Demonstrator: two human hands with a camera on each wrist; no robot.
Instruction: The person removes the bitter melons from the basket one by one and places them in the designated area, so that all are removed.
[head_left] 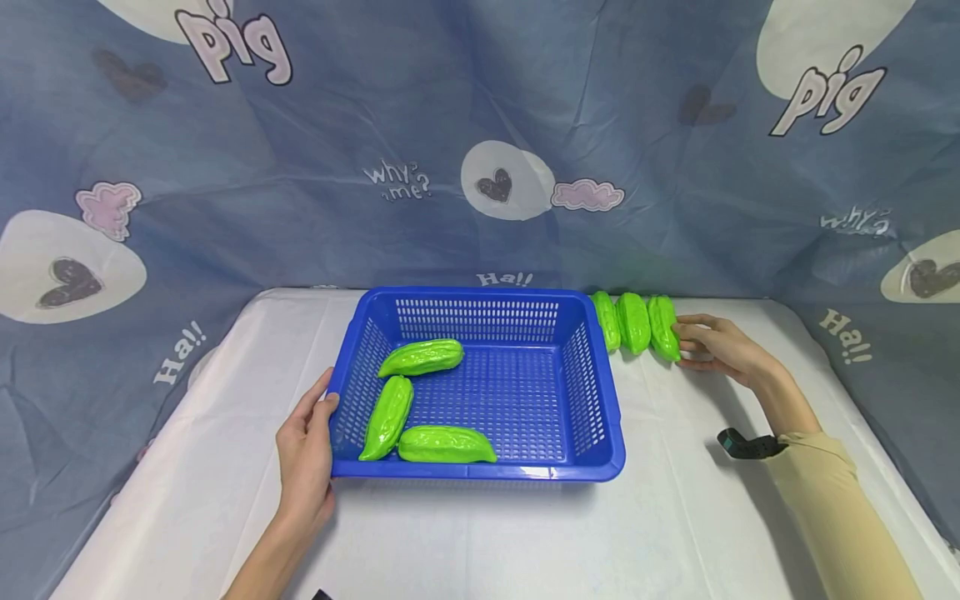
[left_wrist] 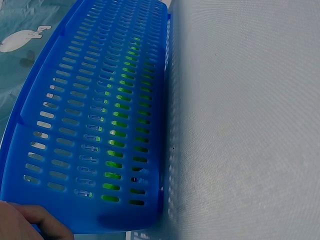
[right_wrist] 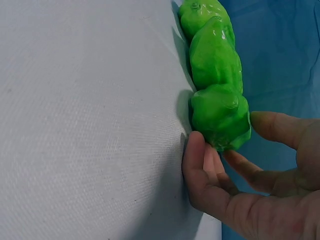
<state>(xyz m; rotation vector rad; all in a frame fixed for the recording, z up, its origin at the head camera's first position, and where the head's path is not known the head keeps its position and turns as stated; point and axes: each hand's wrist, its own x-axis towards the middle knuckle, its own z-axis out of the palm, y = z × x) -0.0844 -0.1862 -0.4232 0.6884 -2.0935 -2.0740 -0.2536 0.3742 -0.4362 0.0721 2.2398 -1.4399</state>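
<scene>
A blue plastic basket (head_left: 480, 471) stands mid-table with three glossy green bitter melons inside: one along the back left (head_left: 422, 357), one along the left wall (head_left: 387, 417), one along the front (head_left: 447, 444). My left hand (head_left: 306, 446) grips the basket's left rim, thumb on top. Right of the basket, three more bitter melons lie side by side, the nearest to the basket (head_left: 606, 321), a middle one (head_left: 633, 323) and the outermost (right_wrist: 220, 115). The fingertips and thumb of my right hand (head_left: 716, 346) touch the outermost one's outer side, without wrapping round it.
White cloth covers the table (head_left: 480, 542). Behind it hangs a blue patterned curtain (head_left: 315, 208), which also runs down both sides. A black band device (head_left: 750, 446) sits at my right wrist. In the left wrist view, green shows through the slots of the basket's wall (left_wrist: 75, 115).
</scene>
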